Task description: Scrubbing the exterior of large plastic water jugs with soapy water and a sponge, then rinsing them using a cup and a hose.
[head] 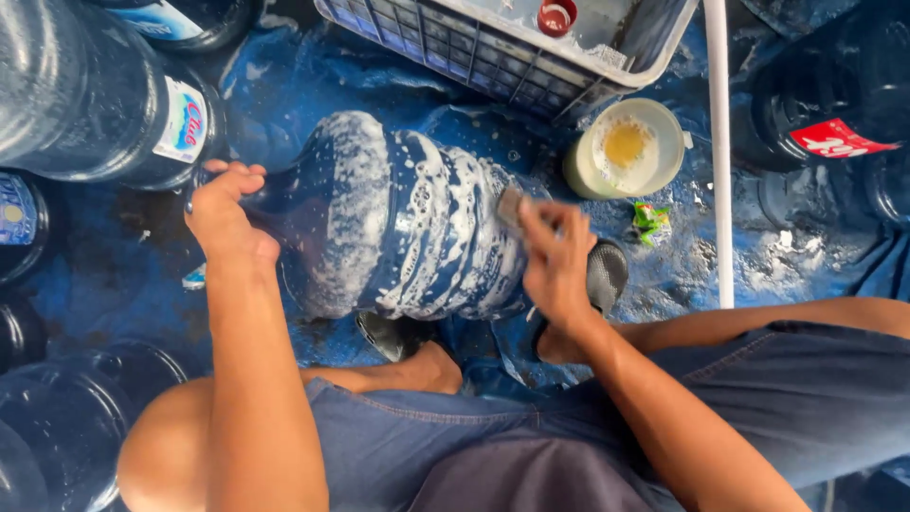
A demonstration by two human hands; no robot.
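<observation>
large blue water jug (398,223) lies on its side, soap-covered, scrub pad (511,206) pressed against it.

The person's left hand (223,213) sits left of centre in the frame, fingers curled over and closed in a grip, its bare forearm running straight down to the lower edge. The right hand (555,261), right of centre, is bent at the wrist with fingers pressed flat and pinched; its forearm slants toward the lower right.

Wet blue tarp floor (313,85), soapy water jug (408,223) lying sideways, cream bowl (626,150), white crate (512,47), green wrapper (650,220), upright jugs (85,85) around.
</observation>
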